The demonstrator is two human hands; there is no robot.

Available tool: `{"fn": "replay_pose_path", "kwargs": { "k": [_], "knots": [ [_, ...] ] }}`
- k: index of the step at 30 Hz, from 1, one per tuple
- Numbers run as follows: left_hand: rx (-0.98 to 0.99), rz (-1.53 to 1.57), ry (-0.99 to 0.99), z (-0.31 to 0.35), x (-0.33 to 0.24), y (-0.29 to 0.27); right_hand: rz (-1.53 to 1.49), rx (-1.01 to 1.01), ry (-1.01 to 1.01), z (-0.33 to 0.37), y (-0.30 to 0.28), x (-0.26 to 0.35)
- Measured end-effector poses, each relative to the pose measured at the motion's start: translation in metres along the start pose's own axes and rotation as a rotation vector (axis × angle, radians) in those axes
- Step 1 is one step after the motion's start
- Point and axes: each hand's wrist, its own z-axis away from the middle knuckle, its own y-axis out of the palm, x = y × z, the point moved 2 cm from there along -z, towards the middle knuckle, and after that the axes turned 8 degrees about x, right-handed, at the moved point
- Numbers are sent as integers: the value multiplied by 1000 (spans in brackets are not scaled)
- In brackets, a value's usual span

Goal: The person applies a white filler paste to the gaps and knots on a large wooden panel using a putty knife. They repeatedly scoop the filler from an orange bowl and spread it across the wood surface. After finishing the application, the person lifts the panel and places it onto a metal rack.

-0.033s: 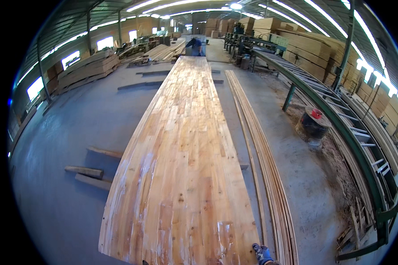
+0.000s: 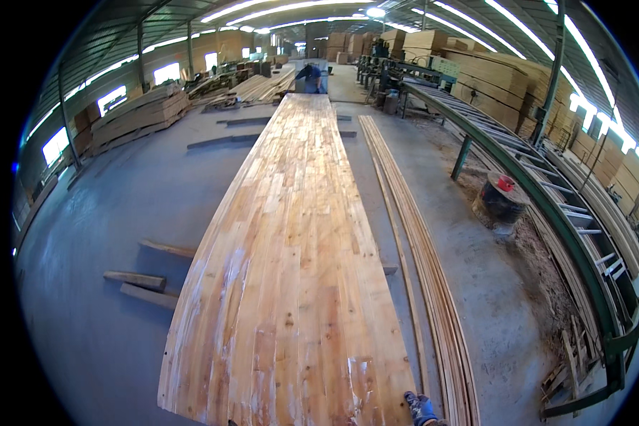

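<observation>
A very long glued wood panel (image 2: 291, 248), pale with reddish patches and a shiny wet-looking surface, runs from the bottom of the view to the far end of the hall. My right hand (image 2: 420, 409), in a blue-grey glove, shows only at the bottom edge, beside the panel's near right corner. Whether it grips the edge is not visible. My left hand is out of view. At the panel's far end a person in blue (image 2: 309, 75) bends over it.
A long bundle of thin wood strips (image 2: 422, 255) lies on the floor along the panel's right side. Further right are a black drum with a red top (image 2: 500, 199) and a green roller conveyor (image 2: 554, 206). Short wood blocks (image 2: 143, 285) lie left; board stacks (image 2: 138, 112) stand beyond.
</observation>
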Motion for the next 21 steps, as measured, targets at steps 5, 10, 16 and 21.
{"fn": "replay_pose_path", "kwargs": {
  "k": [5, 10, 16, 21],
  "knots": [
    [7, -72, 5, 18, 4, -11, -8, 38, 119, 22, 12, 18],
    [-18, -105, 33, 46, 6, -38, 833, -275, 4, 69, 91, 75],
    [-31, -134, 18, 61, 4, -50, 875, -298, 13, 64, 83, 74],
    [-43, -164, -10, 69, 1, -55, 931, -297, 74, 79, 110, 92]
  ]
}}
